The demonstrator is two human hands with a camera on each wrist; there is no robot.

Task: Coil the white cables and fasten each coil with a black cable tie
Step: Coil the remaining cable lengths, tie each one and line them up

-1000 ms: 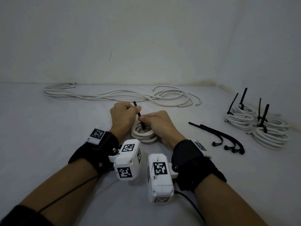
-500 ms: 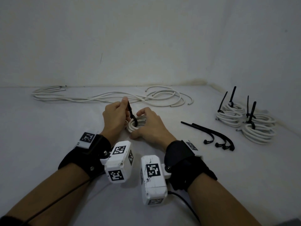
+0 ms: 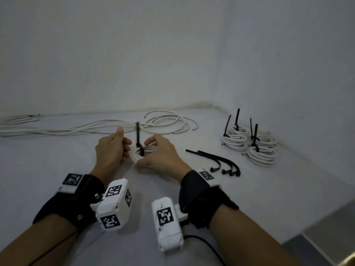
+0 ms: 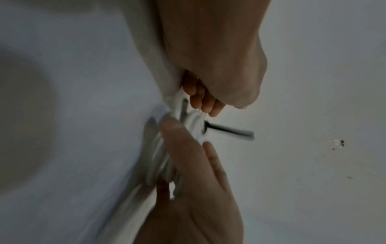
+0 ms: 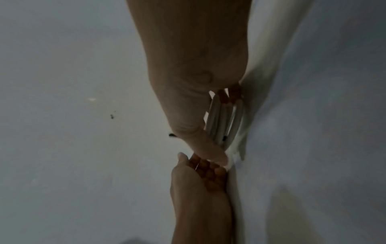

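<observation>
Between our two hands on the white tabletop (image 3: 57, 154) lies a small coil of white cable (image 3: 143, 152), bound by a black cable tie (image 3: 138, 138) whose tail stands straight up. Our right hand (image 3: 163, 157) grasps the coil, thumb on its near side and fingers curled over the far side; the right wrist view shows the stacked turns pinched between thumb and fingers. Our left hand (image 3: 110, 148) sits just beside the coil with loosely curled fingers, holding nothing, apart from the tie's tail. Behind, loose white cables (image 3: 92, 127) sprawl along the wall. To the right lie spare black cable ties (image 3: 217, 160), and farther right, near the corner, finished coils (image 3: 249, 144) cluster with their tie tails standing up.
</observation>
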